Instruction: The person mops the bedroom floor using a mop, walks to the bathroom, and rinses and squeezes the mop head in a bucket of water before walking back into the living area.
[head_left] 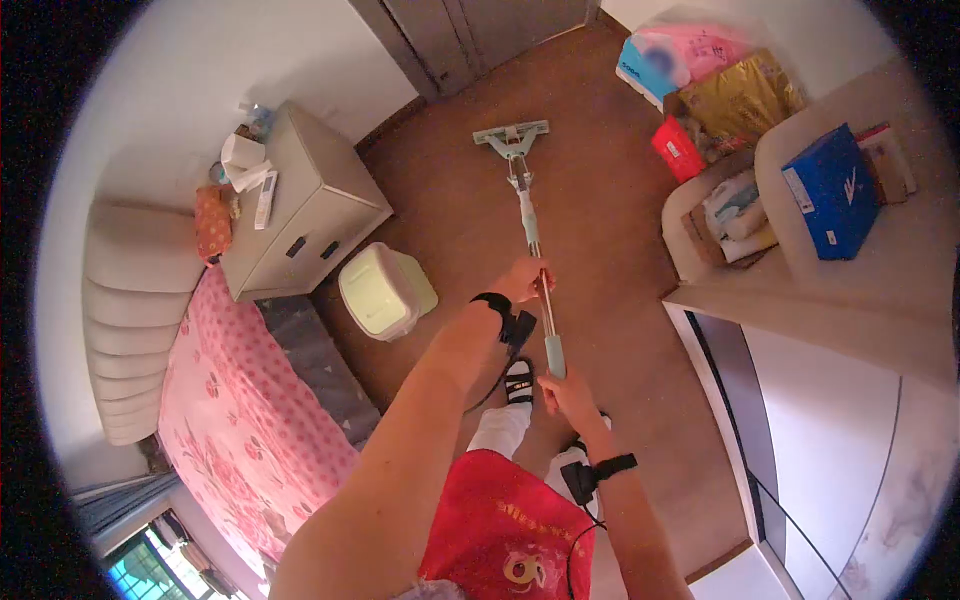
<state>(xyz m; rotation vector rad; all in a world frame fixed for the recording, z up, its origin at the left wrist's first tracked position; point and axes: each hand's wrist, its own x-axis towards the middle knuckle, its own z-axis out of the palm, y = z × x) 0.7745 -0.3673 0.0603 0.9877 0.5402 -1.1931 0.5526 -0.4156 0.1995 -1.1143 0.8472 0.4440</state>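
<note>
A mop (527, 212) with a metal pole and pale green parts stretches away from me over the brown floor (610, 230). Its flat head lies on the floor near the grey door. My left hand (524, 279) is closed round the middle of the metal pole. Lower down, my right hand (568, 392) grips the pole by its pale green end grip. Both wrists wear black straps with small devices. My feet, in black sandals and white socks, are below the pole's end.
To the left stand a nightstand (310, 190), a pale green bin (380, 292) and a bed with a pink cover (240, 400). Bags (740, 100) lie at the upper right. A blue box (832, 192) rests on a beige surface on the right, above a white cabinet.
</note>
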